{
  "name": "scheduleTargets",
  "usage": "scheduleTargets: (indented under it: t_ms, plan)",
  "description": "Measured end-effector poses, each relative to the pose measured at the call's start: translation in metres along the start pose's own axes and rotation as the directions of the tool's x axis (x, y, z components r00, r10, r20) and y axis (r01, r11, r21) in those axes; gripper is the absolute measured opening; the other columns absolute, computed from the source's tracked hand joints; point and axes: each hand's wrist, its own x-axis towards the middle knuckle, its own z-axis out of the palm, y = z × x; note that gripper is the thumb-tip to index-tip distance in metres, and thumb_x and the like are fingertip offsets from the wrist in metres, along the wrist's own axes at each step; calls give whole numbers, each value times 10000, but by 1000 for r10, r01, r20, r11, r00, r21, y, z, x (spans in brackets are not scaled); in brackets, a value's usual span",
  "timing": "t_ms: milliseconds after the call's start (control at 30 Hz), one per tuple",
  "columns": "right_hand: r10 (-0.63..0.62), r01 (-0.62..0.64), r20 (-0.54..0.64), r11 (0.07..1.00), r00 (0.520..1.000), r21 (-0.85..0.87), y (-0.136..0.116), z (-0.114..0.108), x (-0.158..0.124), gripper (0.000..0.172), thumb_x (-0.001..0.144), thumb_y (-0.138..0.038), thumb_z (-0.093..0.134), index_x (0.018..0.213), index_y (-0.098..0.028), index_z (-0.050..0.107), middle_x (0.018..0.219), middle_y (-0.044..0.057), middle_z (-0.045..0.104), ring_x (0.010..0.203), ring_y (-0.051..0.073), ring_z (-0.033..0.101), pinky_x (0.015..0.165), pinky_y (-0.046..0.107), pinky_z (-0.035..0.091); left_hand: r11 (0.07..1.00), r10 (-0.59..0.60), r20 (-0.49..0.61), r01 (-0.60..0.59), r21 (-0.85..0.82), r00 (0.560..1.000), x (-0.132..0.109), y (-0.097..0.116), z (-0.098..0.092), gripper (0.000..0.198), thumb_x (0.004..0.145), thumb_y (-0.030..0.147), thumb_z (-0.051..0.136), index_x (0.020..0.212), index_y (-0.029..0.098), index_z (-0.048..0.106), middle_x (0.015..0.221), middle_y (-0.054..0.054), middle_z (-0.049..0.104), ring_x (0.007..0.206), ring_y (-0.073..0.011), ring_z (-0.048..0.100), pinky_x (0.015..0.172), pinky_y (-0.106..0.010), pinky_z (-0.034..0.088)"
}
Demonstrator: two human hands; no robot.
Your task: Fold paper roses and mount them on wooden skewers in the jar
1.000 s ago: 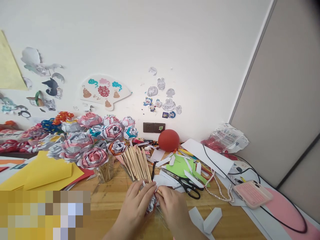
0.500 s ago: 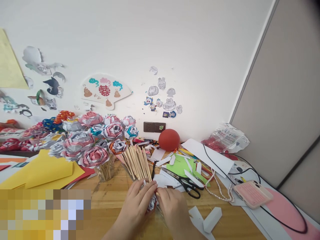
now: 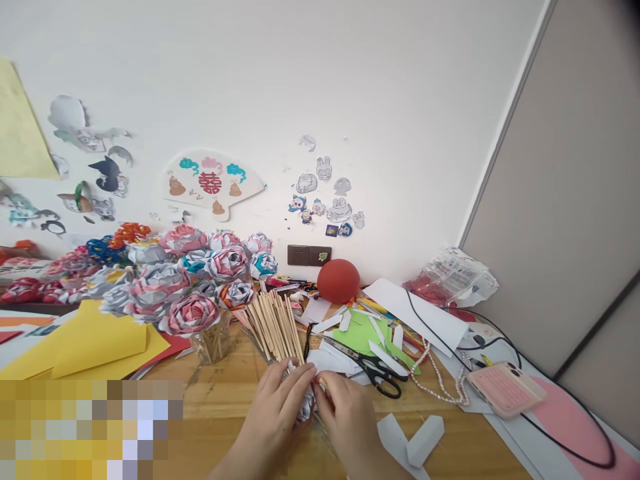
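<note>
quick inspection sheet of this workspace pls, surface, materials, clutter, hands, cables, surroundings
Surface: wooden table; lower-left corner of the picture pixelated
Job's things: paper flower, mostly hidden by the hands; wooden sticks beyond them; more flowers to the left
Clutter: scissors, green paper, white paper pieces, bead string, phone
Hands: left hand holds the flower; right hand has fingers at its edge, exact grip unclear
Cables: black cable loops near the phone
Surroundings: white wall with cutouts and dark socket plate
</note>
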Motion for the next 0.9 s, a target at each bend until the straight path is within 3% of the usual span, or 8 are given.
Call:
scheduleTargets:
  t_ms: [133,300,400,533,900]
  plan:
    - [-70,73,-73,997,995,27,3,3,-2,375,948,-262,263,778,-177,586,589,16,618,513,146,566,498,247,334,1000,-1,-14,1,-12,1000,1,2,1,385,750,100,546,1131,119,501,1040,-113,662,979,-258,532,840,-401,444]
    - [-142,143,-154,990,978,-6,5,3,-2,296,941,-244,323,859,-174,599,613,14,630,530,147,572,521,254,350,994,-100,7,101,-45,995,1,6,1,394,750,100,538,1139,105,472,1017,-128,648,985,-256,529,829,-395,457]
    - [-95,96,-159,995,983,-5,4,0,-1,289,931,-277,357,790,-176,588,587,10,605,526,148,565,513,252,347,992,-113,12,113,-63,994,1,6,0,399,753,122,548,1143,125,467,1011,-122,646,983,-255,535,825,-391,464]
    - [-140,141,-148,990,979,-7,2,0,1,331,941,-254,307,759,-174,572,564,7,592,501,145,550,493,253,336,993,-91,23,92,-67,996,-1,3,2,437,748,110,556,1171,131,451,1043,-120,640,1008,-257,526,846,-396,461]
    - [-255,254,-68,967,964,-29,4,-2,-2,301,920,-167,282,951,-128,578,606,40,620,524,169,569,497,276,365,990,-100,31,103,-98,994,0,3,1,456,751,87,542,1187,144,421,1046,-123,633,1022,-257,523,860,-402,466]
